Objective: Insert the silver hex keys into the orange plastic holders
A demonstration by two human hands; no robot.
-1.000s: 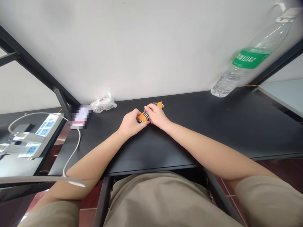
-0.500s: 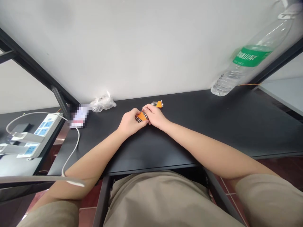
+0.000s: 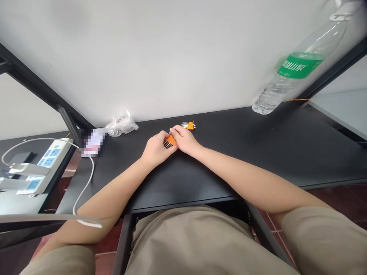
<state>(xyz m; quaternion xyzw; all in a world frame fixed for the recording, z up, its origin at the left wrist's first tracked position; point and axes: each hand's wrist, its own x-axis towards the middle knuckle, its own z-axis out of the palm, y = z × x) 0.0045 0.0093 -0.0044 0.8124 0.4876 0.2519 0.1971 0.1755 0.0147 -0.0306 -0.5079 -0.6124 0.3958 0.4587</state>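
Between my hands is a small black-and-white striped piece with an orange patch [image 3: 171, 140], low over the black table [image 3: 183, 179]. My left hand [image 3: 156, 149] is closed on its left end, thumb and fingers curled around it. My right hand [image 3: 185, 140] pinches the other end, and its fingers cover part of the piece. Just behind my right hand lies a second striped piece with an orange patch [image 3: 190, 125]; small white tips show at its right end. What exactly these pieces are I cannot make out.
A crumpled clear plastic bag [image 3: 122, 124] and a blurred-out item [image 3: 94, 143] lie at the back left. A large water bottle [image 3: 295, 68] stands against the wall at right. Further left are a power strip [image 3: 47, 166] and a white cable [image 3: 91, 172].
My right hand has shifted slightly over the held piece and covers more of its striped right end. The whole view has moved a little; the second piece stays on the table.
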